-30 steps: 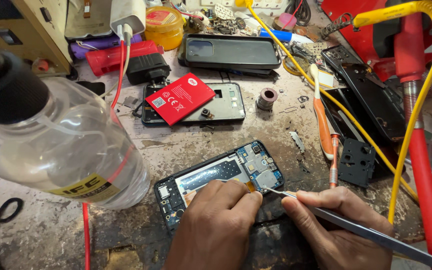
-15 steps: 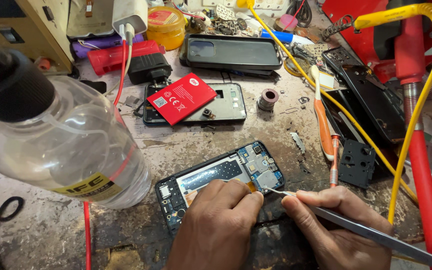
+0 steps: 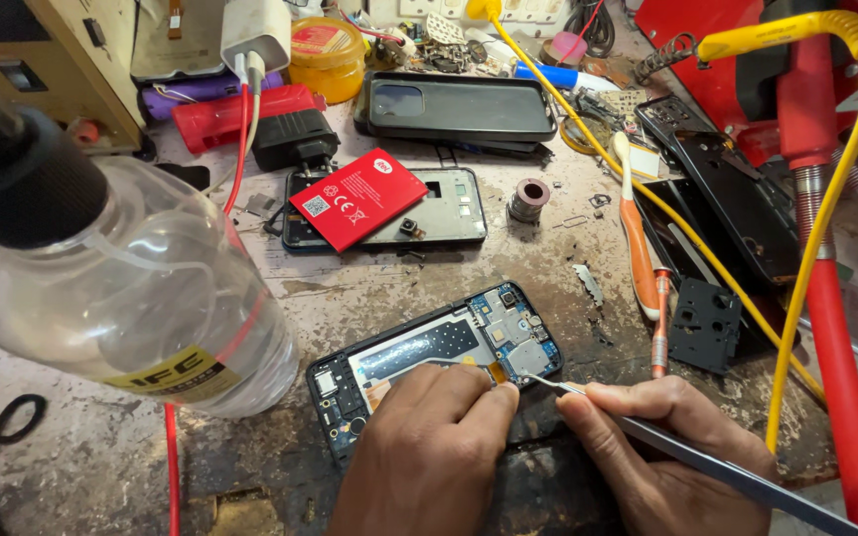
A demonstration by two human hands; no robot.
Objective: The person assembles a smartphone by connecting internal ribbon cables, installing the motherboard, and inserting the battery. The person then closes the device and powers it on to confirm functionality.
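An opened phone (image 3: 429, 352) lies on the worn bench with its blue circuit board bared. My left hand (image 3: 429, 447) presses down on the phone's near edge, fingertips beside an orange flex strip. My right hand (image 3: 667, 447) grips metal tweezers (image 3: 707, 462). Their thin tip touches the board's lower right corner. A red battery (image 3: 357, 199) rests on a grey phone back frame (image 3: 419, 213) farther back.
A large clear plastic bottle (image 3: 121, 288) with a black cap looms at the near left. A black phone case (image 3: 459, 109), an orange-handled tool (image 3: 636, 248), a black frame (image 3: 737, 218), a yellow cable (image 3: 826, 199) and red hoses (image 3: 836, 347) crowd the back and right.
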